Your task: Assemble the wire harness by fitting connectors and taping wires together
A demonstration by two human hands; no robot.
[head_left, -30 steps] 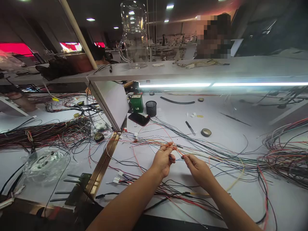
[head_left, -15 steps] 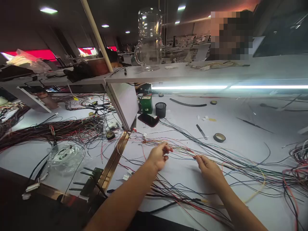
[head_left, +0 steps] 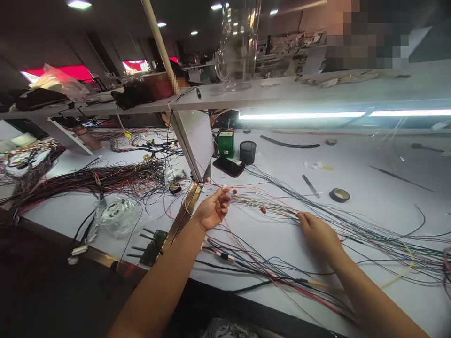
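My left hand is over the left ends of a spread bundle of thin wires, its fingers curled inward. Whatever may be between those fingertips is too small to make out. A small red piece is just beyond the fingertips, and another red piece lies among the wires between my two hands. Farther right, my right hand is closed, with thumb and forefinger pinching wires of this bundle. A second cable bundle, with dark and red strands, runs along the table's near side below both hands.
Behind the hands are a roll of tape, a flat blade-like tool, a phone, a mesh cup and a green box. To the left are a green board with rods, a plastic bag and a thick wire harness.
The camera view has turned slightly. My left hand has moved left along the wires, away from the red piece it was beside. My right hand keeps its pinch in about the same place.
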